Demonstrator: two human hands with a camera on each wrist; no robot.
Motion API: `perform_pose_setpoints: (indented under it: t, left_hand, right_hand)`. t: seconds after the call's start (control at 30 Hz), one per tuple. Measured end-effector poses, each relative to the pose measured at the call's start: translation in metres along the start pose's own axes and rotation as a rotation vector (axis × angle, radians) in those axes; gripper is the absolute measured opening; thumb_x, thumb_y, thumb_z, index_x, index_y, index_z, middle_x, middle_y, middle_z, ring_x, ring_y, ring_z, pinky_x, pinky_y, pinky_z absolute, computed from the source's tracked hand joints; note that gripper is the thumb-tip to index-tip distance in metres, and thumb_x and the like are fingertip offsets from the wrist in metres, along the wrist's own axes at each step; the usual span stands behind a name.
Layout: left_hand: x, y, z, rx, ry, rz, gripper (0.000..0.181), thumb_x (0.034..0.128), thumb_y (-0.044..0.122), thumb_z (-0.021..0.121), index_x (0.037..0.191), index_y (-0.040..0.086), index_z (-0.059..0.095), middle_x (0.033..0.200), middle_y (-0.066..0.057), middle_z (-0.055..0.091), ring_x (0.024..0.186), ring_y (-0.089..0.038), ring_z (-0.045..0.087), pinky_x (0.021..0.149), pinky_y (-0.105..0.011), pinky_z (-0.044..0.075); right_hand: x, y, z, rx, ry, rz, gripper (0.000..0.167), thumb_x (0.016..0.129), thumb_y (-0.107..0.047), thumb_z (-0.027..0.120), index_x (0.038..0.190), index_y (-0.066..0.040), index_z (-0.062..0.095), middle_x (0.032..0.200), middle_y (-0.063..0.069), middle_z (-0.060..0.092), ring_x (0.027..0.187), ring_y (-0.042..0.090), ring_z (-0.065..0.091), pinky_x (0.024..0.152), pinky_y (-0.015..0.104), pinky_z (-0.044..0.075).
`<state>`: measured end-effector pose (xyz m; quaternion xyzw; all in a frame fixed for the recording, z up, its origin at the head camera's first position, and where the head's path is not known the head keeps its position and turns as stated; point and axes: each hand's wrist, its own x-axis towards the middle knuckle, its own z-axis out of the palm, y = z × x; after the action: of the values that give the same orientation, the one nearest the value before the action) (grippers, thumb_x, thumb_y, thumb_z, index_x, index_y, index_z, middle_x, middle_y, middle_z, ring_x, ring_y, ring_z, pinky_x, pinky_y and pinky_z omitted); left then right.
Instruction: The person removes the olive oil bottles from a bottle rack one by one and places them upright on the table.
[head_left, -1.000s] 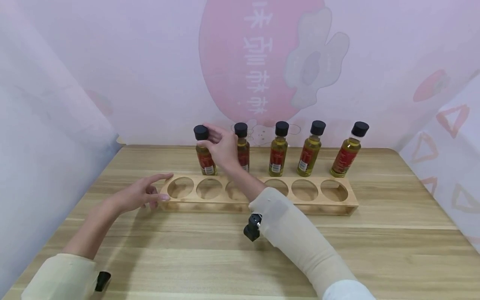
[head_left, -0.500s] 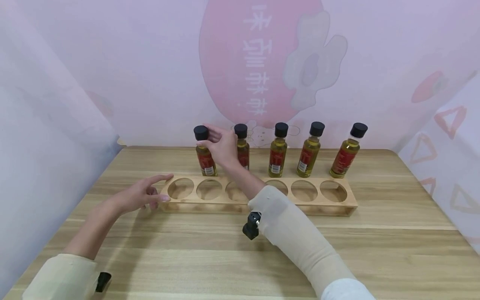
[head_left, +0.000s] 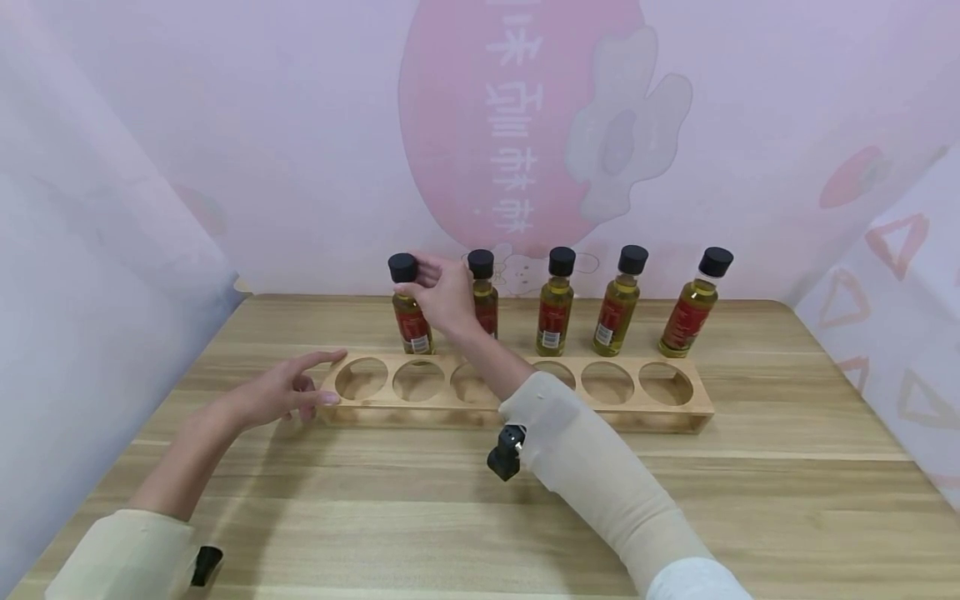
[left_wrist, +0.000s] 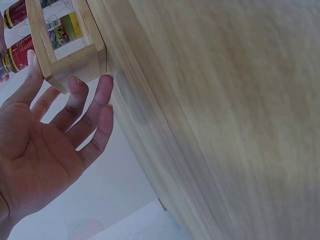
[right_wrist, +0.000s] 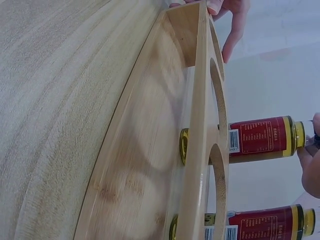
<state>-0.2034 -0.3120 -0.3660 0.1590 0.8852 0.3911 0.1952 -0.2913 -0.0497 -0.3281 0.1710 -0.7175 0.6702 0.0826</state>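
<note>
A bottle of yellow oil [head_left: 413,325], red-labelled and black-capped, stands behind the left part of a long wooden rack [head_left: 448,397]. With thumb and fingertips at its cap and neck, my right hand [head_left: 446,296] pinches this bottle; the right wrist view shows the same oil bottle [right_wrist: 262,137] beyond the rack's holes. At the rack's left end, my left hand [head_left: 277,392] touches the wood with thumb and index finger at its corners. The left wrist view shows the left hand [left_wrist: 45,145] with its other fingers loosely bent beside the end panel [left_wrist: 82,67].
Several more oil bottles stand in a row behind the rack, from one [head_left: 486,308] partly hidden by the right hand to a leaning-looking one [head_left: 686,321] at the right. Round holes run along the rack's top. A printed cloth wall [head_left: 300,167] rises behind the wooden table [head_left: 375,533].
The head view has tilted very slightly, so the scene sits a little lower. Both hands, the rack and the bottles keep their places.
</note>
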Motion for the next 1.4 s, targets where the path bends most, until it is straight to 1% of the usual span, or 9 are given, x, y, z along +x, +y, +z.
perform_pose_setpoints:
  t: [0.17,0.33,0.5,0.6,0.77,0.93,1.1,1.3,1.4]
  left_hand:
    - [0.0,0.0,0.0,-0.001,-0.001,-0.002,0.08,0.1011,0.018,0.069,0.164,0.001,0.022,0.071,-0.013,0.061,0.067,-0.025,0.06,0.056,-0.032,0.043]
    - [0.001,0.001,0.0,0.003,0.001,-0.016,0.081,0.1009,0.02,0.07,0.164,0.002,0.022,0.072,-0.013,0.061,0.068,-0.025,0.061,0.057,-0.032,0.043]
    - [0.0,0.002,0.0,0.008,0.004,-0.016,0.08,0.1007,0.019,0.07,0.163,0.002,0.023,0.072,-0.013,0.061,0.069,-0.025,0.061,0.057,-0.033,0.045]
    - [-0.001,0.002,0.0,0.013,0.006,-0.013,0.08,0.1006,0.02,0.07,0.163,0.002,0.023,0.072,-0.013,0.061,0.069,-0.025,0.061,0.057,-0.033,0.045]
    - [0.0,0.002,0.0,0.014,0.005,-0.011,0.08,0.1002,0.02,0.071,0.163,0.001,0.024,0.071,-0.013,0.061,0.068,-0.025,0.061,0.057,-0.032,0.045]
    - [0.001,0.0,-0.001,0.025,0.004,-0.005,0.08,0.1005,0.02,0.07,0.163,0.001,0.024,0.071,-0.013,0.061,0.068,-0.025,0.061,0.057,-0.032,0.045]
    - [0.002,-0.001,-0.001,0.024,0.007,-0.001,0.08,0.1005,0.019,0.07,0.163,0.001,0.024,0.071,-0.012,0.061,0.068,-0.023,0.06,0.056,-0.032,0.045]
    - [0.002,0.0,-0.001,0.021,0.006,0.002,0.08,0.1006,0.019,0.07,0.163,0.001,0.023,0.072,-0.012,0.061,0.068,-0.024,0.06,0.056,-0.032,0.044]
    - [0.001,0.0,0.0,0.021,0.007,0.003,0.08,0.1007,0.019,0.07,0.163,0.0,0.023,0.073,-0.012,0.061,0.069,-0.024,0.061,0.056,-0.031,0.044]
  right_hand:
    - [-0.001,-0.001,-0.001,-0.011,-0.007,0.01,0.055,0.086,0.006,0.081,0.138,0.005,0.062,0.128,0.022,0.068,0.115,0.03,0.071,0.092,0.024,0.055]
    - [-0.003,-0.004,-0.003,-0.025,-0.027,0.039,0.059,0.087,0.002,0.082,0.142,0.002,0.06,0.131,0.021,0.067,0.119,0.03,0.069,0.095,0.024,0.054]
    - [-0.009,-0.006,-0.006,-0.015,-0.089,0.074,0.07,0.089,-0.001,0.081,0.152,0.0,0.049,0.147,0.019,0.056,0.136,0.029,0.056,0.106,0.026,0.046]
    - [-0.013,-0.006,-0.008,-0.02,-0.132,0.073,0.075,0.091,-0.002,0.079,0.156,-0.001,0.042,0.156,0.016,0.047,0.144,0.026,0.048,0.111,0.025,0.041]
    - [-0.021,-0.007,-0.013,-0.059,-0.164,0.06,0.078,0.093,-0.005,0.078,0.159,0.0,0.035,0.16,0.014,0.041,0.147,0.023,0.043,0.113,0.022,0.036]
    - [-0.031,-0.008,-0.02,-0.103,-0.196,0.067,0.079,0.096,-0.01,0.077,0.16,-0.001,0.032,0.163,0.013,0.038,0.15,0.021,0.039,0.116,0.028,0.035]
    - [-0.04,-0.013,-0.031,-0.153,-0.215,0.083,0.077,0.097,-0.014,0.076,0.161,-0.003,0.034,0.163,0.009,0.039,0.149,0.022,0.039,0.118,0.032,0.034]
    - [-0.049,-0.017,-0.055,-0.173,-0.239,0.02,0.074,0.097,-0.013,0.075,0.159,-0.001,0.036,0.162,0.012,0.04,0.149,0.024,0.041,0.119,0.031,0.032]
    - [-0.054,-0.018,-0.069,-0.164,-0.263,0.011,0.071,0.099,-0.013,0.073,0.159,-0.001,0.037,0.162,0.012,0.041,0.149,0.024,0.041,0.118,0.031,0.033]
